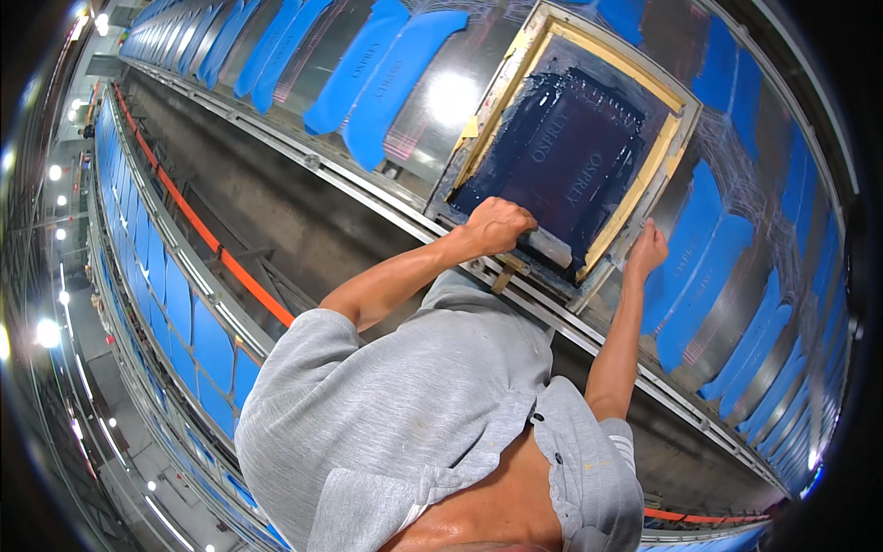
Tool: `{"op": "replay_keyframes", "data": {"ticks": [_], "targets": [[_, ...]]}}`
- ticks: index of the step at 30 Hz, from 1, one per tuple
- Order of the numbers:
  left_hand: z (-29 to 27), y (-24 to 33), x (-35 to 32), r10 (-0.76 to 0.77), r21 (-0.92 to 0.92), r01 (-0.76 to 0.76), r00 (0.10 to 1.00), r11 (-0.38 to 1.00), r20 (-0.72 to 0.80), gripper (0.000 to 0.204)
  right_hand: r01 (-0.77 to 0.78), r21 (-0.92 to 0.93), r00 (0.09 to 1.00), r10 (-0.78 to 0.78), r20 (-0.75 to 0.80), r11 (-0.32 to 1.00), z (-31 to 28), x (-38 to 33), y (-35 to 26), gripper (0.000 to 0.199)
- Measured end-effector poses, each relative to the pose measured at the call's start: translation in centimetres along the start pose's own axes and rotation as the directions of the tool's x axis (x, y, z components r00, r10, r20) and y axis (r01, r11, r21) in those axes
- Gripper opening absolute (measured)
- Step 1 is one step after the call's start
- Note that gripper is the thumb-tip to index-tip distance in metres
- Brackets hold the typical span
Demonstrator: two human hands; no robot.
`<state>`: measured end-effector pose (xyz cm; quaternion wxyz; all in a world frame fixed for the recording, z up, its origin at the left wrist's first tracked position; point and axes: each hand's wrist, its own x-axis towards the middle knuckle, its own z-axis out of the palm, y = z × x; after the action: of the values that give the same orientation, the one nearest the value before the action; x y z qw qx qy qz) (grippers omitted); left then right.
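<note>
A printing screen (589, 147) with dark blue ink on its mesh lies on the long metal table before me. Its frame (676, 138) is pale metal, with yellow tape along the inner edges. At the near end of the mesh, my left hand (499, 226) is closed around a squeegee (550, 248). The squeegee's blade edge is hidden from me. My right hand (648, 248) is closed at the right side of the frame, its fingertips against the outer edge. Lettering shows through the mesh.
Blue cut fabric pieces (391, 78) lie flat along the table on both sides, including one pair (699, 267) right of the screen. A metal rail (368, 189) edges the table near my body. Across the aisle at left, an orange bar (198, 216) borders another table of blue pieces (175, 285).
</note>
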<state>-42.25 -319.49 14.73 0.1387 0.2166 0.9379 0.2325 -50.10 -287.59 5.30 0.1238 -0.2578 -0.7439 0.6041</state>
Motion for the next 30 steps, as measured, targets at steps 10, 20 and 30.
{"op": "replay_keyframes", "data": {"ticks": [10,20,30], "targets": [[1.9,-1.3,-1.4,0.018,-0.002,-0.018,0.999,1.000,0.039,0.030,0.009,-0.112,1.000,-0.007,0.019,0.994,0.5,1.4,3.1,0.039],[3.6,-2.1,0.1,0.053,0.082,-0.050,0.998,0.995,-0.033,0.028,0.035,-0.465,0.998,-0.057,-0.034,0.885,1.2,2.7,4.2,0.032],[-3.4,-7.9,22.2,0.034,0.183,-0.012,0.993,0.983,-0.115,0.032,-0.003,-0.621,0.996,-0.049,-0.068,0.784,0.9,0.8,0.4,0.031]]}}
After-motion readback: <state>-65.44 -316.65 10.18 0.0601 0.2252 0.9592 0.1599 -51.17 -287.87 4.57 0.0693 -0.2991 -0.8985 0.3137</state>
